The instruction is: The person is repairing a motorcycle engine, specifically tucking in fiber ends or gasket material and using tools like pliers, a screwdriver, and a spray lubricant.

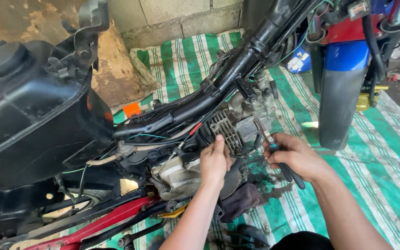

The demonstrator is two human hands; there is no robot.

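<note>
1. My right hand [297,157] has its fingers [274,149] clenched around a pair of pliers [278,157]. The dark handles come out below the palm toward the lower right, and the metal nose points up and left from the fingertips toward the engine.
2. The nose of the pliers sits just beside the finned cylinder [225,132] of the engine, on its right side. I cannot tell whether the tips actually bite on anything there.
3. My left hand [215,163] is just left of the right one, near but apart from it. Its fingers are curled in and pressed against the engine just below the fins, thumb up. Whether they pinch some small part I cannot tell; the back of the hand hides it.
4. Under the left hand I see the grey crankcase cover [177,176], and below that a dark rag [241,201] on the ground.
5. Above both hands the black frame tube [218,88] of the stripped motorcycle runs diagonally, with wires bundled along it.
6. Farther out: the black underseat tub [28,106] to the left, a blue front mudguard [341,88] to the upper right, and a green-and-white striped tarp [376,162] spread over the floor.
</note>
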